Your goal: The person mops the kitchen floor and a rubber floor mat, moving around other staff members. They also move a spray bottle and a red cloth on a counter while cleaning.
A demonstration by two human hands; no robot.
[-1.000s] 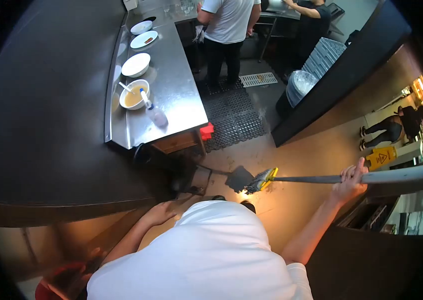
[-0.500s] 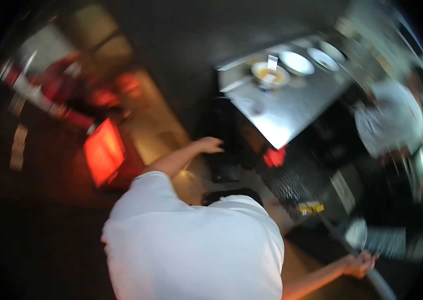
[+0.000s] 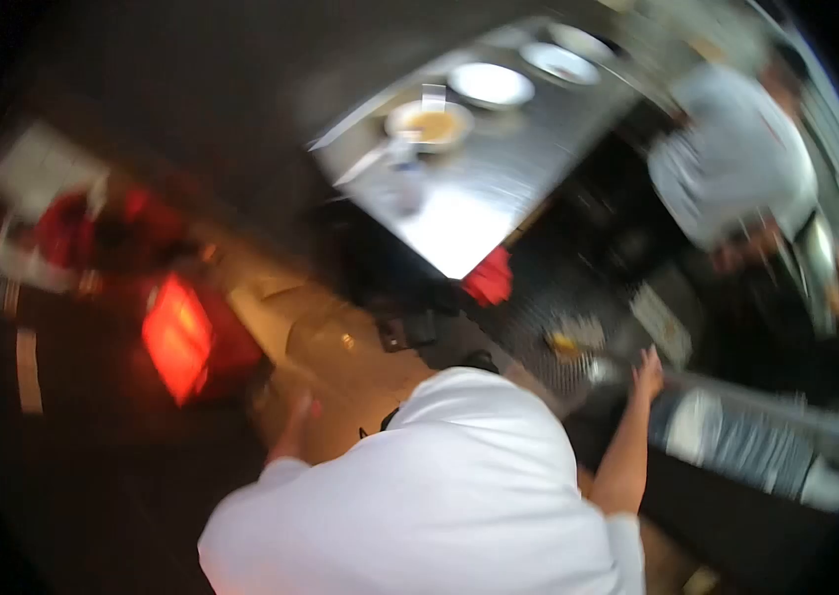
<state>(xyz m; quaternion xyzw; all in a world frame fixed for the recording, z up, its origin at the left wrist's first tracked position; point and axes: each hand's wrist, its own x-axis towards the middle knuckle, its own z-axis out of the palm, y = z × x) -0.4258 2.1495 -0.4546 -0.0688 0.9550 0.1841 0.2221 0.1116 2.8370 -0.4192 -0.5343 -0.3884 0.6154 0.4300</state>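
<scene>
My left hand (image 3: 306,409) is low on the left, smeared by motion, beside a tan wooden surface (image 3: 330,352). Its fingers do not show clearly. On the right, my right hand (image 3: 648,375) reaches forward with its fingers stretched out and nothing visible in them. It is close to the near end of a metal-edged counter (image 3: 736,392) that bears a white round item (image 3: 694,426) and a dark ribbed rack. A red cloth (image 3: 488,277) hangs by the corner of a steel table (image 3: 499,188) ahead of me.
On the steel table stand a bowl of yellowish soup (image 3: 434,126), a white plate (image 3: 491,85) and more dishes behind. A co-worker in a white shirt (image 3: 736,159) stands at the right. A glowing red panel (image 3: 177,337) is at the left, above dark flooring.
The view has swung, and the steel table appears farther left. My right hand has come forward and upward from the counter's edge; my left has drawn back toward my body.
</scene>
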